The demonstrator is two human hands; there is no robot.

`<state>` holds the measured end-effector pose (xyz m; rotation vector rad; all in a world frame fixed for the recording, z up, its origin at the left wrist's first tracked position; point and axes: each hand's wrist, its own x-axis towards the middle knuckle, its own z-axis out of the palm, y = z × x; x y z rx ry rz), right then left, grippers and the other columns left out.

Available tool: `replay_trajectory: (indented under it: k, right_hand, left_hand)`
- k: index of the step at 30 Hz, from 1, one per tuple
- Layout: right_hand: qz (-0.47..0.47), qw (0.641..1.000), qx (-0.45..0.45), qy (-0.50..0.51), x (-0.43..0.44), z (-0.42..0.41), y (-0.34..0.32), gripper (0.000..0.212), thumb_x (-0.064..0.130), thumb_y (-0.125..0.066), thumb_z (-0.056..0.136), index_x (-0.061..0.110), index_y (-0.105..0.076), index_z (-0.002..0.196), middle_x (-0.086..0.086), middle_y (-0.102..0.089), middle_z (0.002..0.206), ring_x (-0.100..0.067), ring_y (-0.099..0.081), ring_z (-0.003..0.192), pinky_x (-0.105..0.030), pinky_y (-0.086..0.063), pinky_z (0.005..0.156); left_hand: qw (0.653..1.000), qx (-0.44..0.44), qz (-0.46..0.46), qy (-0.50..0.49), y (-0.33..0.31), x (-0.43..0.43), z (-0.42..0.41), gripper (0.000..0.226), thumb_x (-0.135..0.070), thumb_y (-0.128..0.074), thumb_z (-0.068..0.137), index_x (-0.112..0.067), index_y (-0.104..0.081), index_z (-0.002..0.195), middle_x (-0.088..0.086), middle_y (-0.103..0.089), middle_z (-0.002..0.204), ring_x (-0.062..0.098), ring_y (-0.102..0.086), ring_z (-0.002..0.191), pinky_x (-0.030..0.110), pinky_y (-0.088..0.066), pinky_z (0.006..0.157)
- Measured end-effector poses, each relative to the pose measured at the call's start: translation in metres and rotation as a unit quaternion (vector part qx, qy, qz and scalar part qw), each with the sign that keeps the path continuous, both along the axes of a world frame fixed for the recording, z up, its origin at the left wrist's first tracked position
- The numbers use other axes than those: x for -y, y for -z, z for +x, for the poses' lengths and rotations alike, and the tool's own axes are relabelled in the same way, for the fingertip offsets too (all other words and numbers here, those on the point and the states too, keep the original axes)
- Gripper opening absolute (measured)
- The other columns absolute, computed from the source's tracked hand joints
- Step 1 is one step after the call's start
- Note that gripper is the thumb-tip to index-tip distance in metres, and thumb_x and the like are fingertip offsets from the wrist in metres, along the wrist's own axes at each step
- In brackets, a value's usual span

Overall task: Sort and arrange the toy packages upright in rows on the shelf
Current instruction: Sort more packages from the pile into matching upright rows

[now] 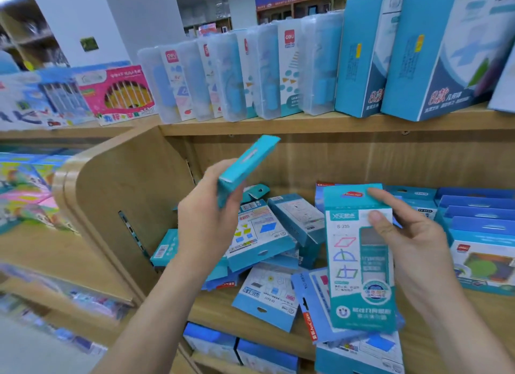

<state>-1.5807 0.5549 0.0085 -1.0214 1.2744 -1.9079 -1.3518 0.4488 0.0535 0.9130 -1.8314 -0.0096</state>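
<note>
My left hand [207,209] grips a slim teal cardboard box [246,166], while my right hand [412,234] pinches an upright teal-and-white package [359,265], thumb pressed on front.

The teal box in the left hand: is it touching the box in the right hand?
Apart. In the head view, the tilted teal box and the S-335 box have jumbled packages showing between them.

Your forearms reach forward, left hand [206,217] raised with fingers curled round a slim teal box [249,163], right hand [415,240] pinching a teal package [359,276], thumb on its front.
</note>
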Motion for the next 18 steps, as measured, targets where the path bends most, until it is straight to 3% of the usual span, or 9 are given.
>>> replay_trajectory:
  k: [2, 5, 9, 13, 18]
  right_hand:
    - [-0.004, 1.0, -0.011, 0.001, -0.001, 0.002, -0.007, 0.029, 0.014, -0.06, 0.084, 0.035, -0.068, 0.103, 0.004, -0.076, 0.09, -0.013, -0.072, 0.082, -0.027, -0.059, 0.069]
    - [-0.012, 0.999, -0.029, 0.015, -0.006, 0.001, -0.018, 0.031, 0.012, -0.061, 0.086, 0.035, -0.067, 0.105, 0.003, -0.075, 0.092, -0.012, -0.071, 0.084, -0.032, -0.057, 0.074]
    - [-0.024, 0.999, -0.028, 0.027, -0.016, -0.005, -0.025, 0.03, 0.01, -0.06, 0.087, 0.032, -0.067, 0.105, 0.006, -0.075, 0.088, -0.01, -0.072, 0.081, -0.026, -0.059, 0.068]
    - [-0.026, 0.999, -0.02, 0.032, -0.026, -0.012, -0.025, 0.029, 0.009, -0.06, 0.087, 0.031, -0.067, 0.104, 0.007, -0.075, 0.087, -0.01, -0.072, 0.079, -0.024, -0.058, 0.062]
    - [-0.011, 0.998, -0.043, 0.054, -0.04, -0.023, -0.021, 0.032, 0.009, -0.062, 0.087, 0.034, -0.069, 0.104, 0.005, -0.075, 0.089, -0.013, -0.071, 0.083, -0.027, -0.058, 0.069]
  left_hand:
    - [0.973, -0.181, 0.104, 0.097, -0.014, -0.022, -0.007, 0.023, -0.015, -0.062, 0.088, -0.022, -0.05, 0.106, -0.012, -0.066, 0.102, 0.004, -0.064, 0.095, 0.014, -0.053, 0.071]
    - [0.89, -0.318, 0.259, 0.201, -0.019, -0.034, -0.014, 0.047, -0.009, -0.061, 0.088, -0.031, -0.039, 0.124, 0.001, -0.072, 0.096, 0.017, -0.071, 0.088, 0.031, -0.058, 0.065]
    - [0.869, -0.321, 0.294, 0.235, -0.013, -0.041, -0.021, 0.07, -0.003, -0.059, 0.089, -0.046, -0.029, 0.135, 0.003, -0.072, 0.095, 0.022, -0.071, 0.086, 0.038, -0.059, 0.064]
    - [0.874, -0.291, 0.299, 0.25, -0.012, -0.043, -0.03, 0.058, -0.003, -0.058, 0.089, -0.044, -0.043, 0.128, -0.001, -0.066, 0.1, 0.02, -0.07, 0.091, 0.041, -0.059, 0.067]
    - [0.859, -0.267, 0.339, 0.277, -0.011, -0.049, -0.045, 0.061, 0.0, -0.06, 0.087, -0.038, -0.044, 0.132, 0.0, -0.061, 0.111, 0.017, -0.069, 0.092, 0.037, -0.059, 0.066]
